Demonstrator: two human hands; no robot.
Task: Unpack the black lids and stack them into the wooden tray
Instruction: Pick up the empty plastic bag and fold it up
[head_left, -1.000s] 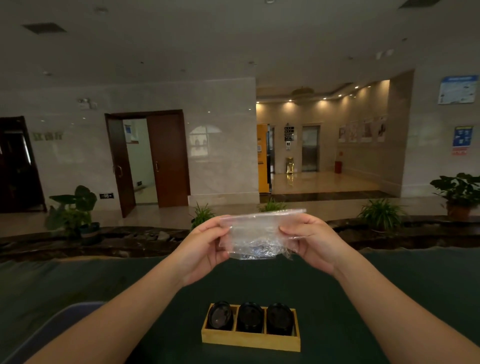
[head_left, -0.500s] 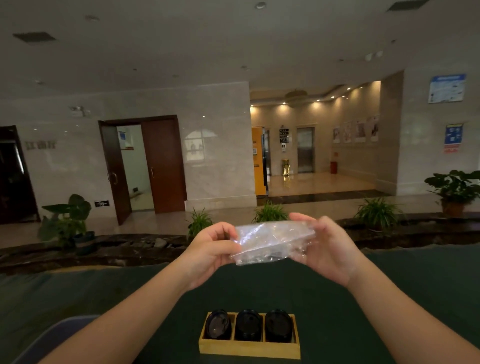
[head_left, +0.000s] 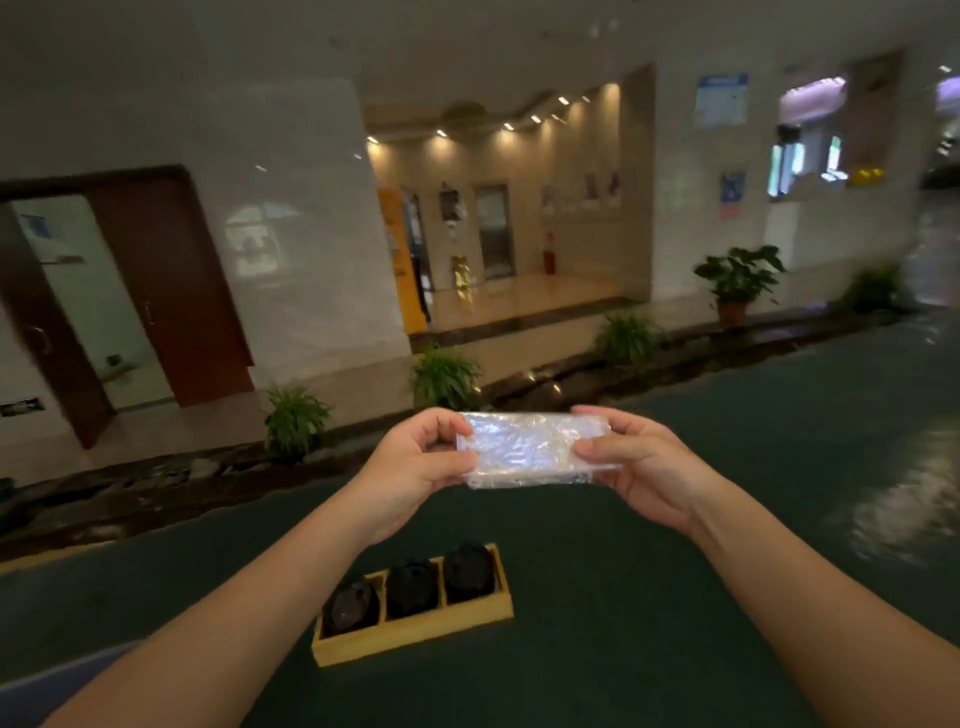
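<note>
Left hand: thumb on near face, fingers curled behind, pinching the left end of the crumpled clear plastic wrapper. Right hand: thumb on near face, index along the top edge, pinching the right end. Wrapper is held flat and horizontal between both hands, above the table, apart from everything below. It looks empty; no lid visible inside, but glare on the film prevents certainty.

Black round plastic lids: standing on edge in the 3 compartments of the light wooden tray w/ dividers, one group per compartment. Count per compartment can't be read.

Risks (judgement):
- Film is thin and slick; a 2-point pinch can slip, dropping the wrapper onto the tray.
- If a lid remains inside, tilting the wrapper would spill it onto the dark green table cover.
- Lids on edge can roll or tip if a forearm knocks the tray; both forearms pass close on either side of it.
- Frame is motion-blurred, so head is turning; hand-eye aim is reduced.

Surroundings: lobby w/ brown wooden door, potted green plants, lit lift area behind. A grey-blue edge at lower left, prob. a chair. Nothing lies between hands and tray.
</note>
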